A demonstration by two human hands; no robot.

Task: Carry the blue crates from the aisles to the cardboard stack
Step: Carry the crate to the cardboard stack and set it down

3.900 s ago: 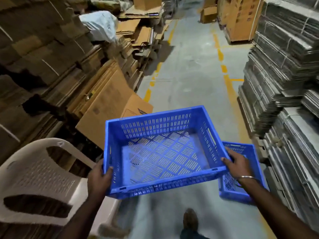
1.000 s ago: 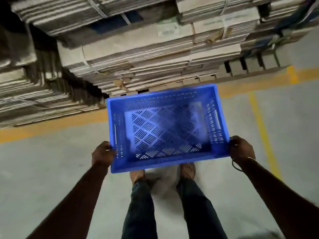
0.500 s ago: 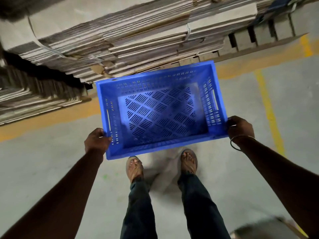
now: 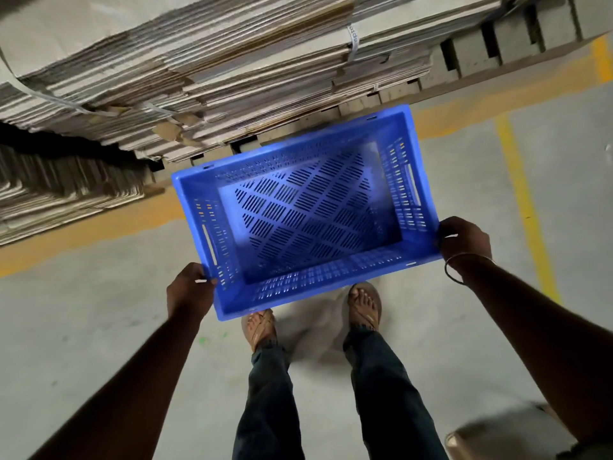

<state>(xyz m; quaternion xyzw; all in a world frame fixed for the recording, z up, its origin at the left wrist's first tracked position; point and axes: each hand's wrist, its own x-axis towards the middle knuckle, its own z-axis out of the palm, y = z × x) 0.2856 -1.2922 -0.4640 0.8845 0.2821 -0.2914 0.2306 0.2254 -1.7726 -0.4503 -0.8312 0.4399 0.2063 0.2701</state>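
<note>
Head view: we grip the empty blue perforated plastic crate [image 4: 308, 210] at its near corners, left hand [image 4: 189, 291] and right hand [image 4: 464, 240] clamped on the rim, long axis crosswise, strapped flat cardboard stack [image 4: 212, 71] directly ahead.

blue crate [image 4: 308, 214] | slotted, empty, open side up | just before cardboard stack [image 4: 205, 61]

Dim warehouse light, soft shadow under the feet, slight motion blur, wide-angle bending at the edges.
</note>
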